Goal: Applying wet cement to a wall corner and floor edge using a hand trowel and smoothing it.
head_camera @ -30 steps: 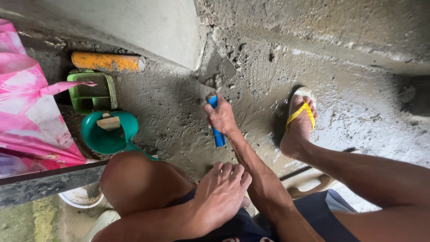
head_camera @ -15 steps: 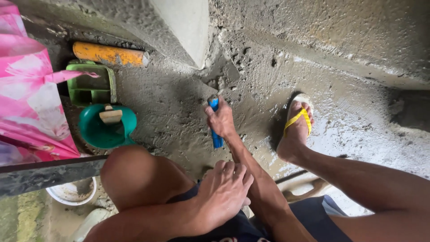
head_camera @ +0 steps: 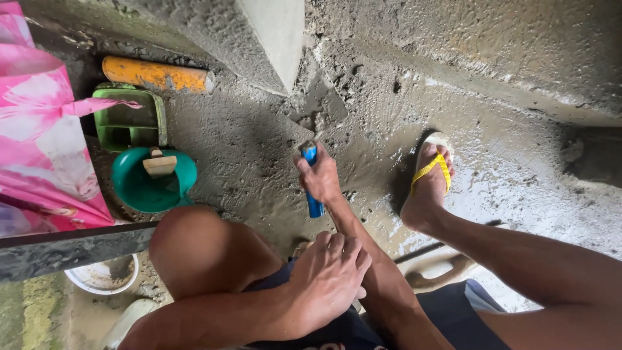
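Note:
My right hand [head_camera: 320, 177] grips the blue handle of a trowel [head_camera: 311, 170] whose grey blade lies against wet cement at the foot of a grey concrete pillar [head_camera: 265, 39]. Its fingers are wrapped around the handle. My left hand [head_camera: 327, 275] rests on my lap between my knees, fingers loosely curled and holding nothing. My foot in a yellow-strapped sandal [head_camera: 430, 170] stands on the wet cement floor to the right of the trowel.
A teal bowl [head_camera: 133, 185] holding a small wooden-handled tool sits left of my knee, with a green plastic tray [head_camera: 129, 116] and an orange cylinder [head_camera: 155, 74] behind it. Pink cloth [head_camera: 39, 142] hangs at far left. A dark plank [head_camera: 71, 249] and white bowl [head_camera: 103, 275] lie lower left.
The view has shifted slightly. My right hand stays on the trowel handle at nearly the same spot by the pillar; my left hand has not moved.

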